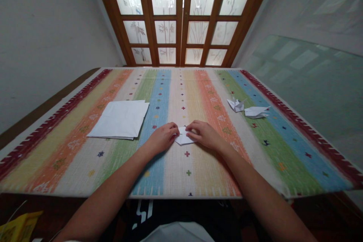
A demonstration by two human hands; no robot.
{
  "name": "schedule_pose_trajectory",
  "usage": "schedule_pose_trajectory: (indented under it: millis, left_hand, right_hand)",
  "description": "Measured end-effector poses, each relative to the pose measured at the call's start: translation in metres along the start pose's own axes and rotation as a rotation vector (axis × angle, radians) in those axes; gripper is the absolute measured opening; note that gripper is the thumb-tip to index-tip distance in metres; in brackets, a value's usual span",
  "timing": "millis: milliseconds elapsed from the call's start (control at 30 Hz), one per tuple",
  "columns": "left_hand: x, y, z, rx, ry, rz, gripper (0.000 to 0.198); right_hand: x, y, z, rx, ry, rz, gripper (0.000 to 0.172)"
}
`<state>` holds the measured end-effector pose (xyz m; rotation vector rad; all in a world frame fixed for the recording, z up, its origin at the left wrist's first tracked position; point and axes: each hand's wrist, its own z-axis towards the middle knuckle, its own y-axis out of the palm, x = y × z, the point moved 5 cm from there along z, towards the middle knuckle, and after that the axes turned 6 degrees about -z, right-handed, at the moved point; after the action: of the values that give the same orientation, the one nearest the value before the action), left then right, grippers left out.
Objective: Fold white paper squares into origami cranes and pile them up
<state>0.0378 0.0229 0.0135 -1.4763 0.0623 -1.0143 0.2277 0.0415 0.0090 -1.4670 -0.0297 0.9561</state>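
A small folded piece of white paper (185, 139) lies on the striped cloth in front of me, at the middle of the table. My left hand (164, 136) grips its left edge, thumb and fingers pinched together. From the other side, my right hand (204, 134) pinches the paper's upper right part with curled fingers. The fingers of both hands cover the paper's side edges. Creases show on its visible face.
A stack of white paper sheets (119, 119) lies to the left. Two folded paper figures, one winged (236, 104) and one flatter (256, 112), sit at the right. A striped tablecloth (181, 174) covers the table. Wood-framed glass doors (181, 19) stand beyond it.
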Motion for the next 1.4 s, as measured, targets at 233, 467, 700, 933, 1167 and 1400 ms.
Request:
schedule_pose_trajectory:
  millis: [233, 467, 700, 933, 1167, 1400]
  left_hand:
    - [0.001, 0.001, -0.002, -0.002, -0.07, 0.035, 0.022]
    - [0.0, -0.002, -0.003, 0.05, -0.039, -0.05, 0.02]
    - [-0.01, -0.001, 0.0, 0.086, -0.036, -0.058, 0.012]
    - [0.0, -0.001, -0.001, 0.001, -0.016, -0.061, 0.021]
    - [0.007, 0.001, -0.005, -0.095, -0.027, -0.072, 0.032]
    - [0.003, 0.001, -0.005, -0.126, -0.074, -0.133, 0.027]
  right_hand:
    - [-0.006, 0.0, -0.004, -0.081, -0.021, 0.028, 0.023]
    - [-0.002, -0.001, -0.005, 0.001, -0.121, 0.009, 0.039]
    - [-0.004, 0.001, -0.005, -0.115, -0.168, 0.043, 0.022]
    - [-0.004, 0.007, -0.003, -0.162, -0.187, 0.005, 0.015]
    - [-0.003, 0.007, -0.004, -0.197, -0.198, 0.037, 0.022]
    - [-0.002, 0.001, -0.003, -0.223, -0.166, 0.076, 0.019]
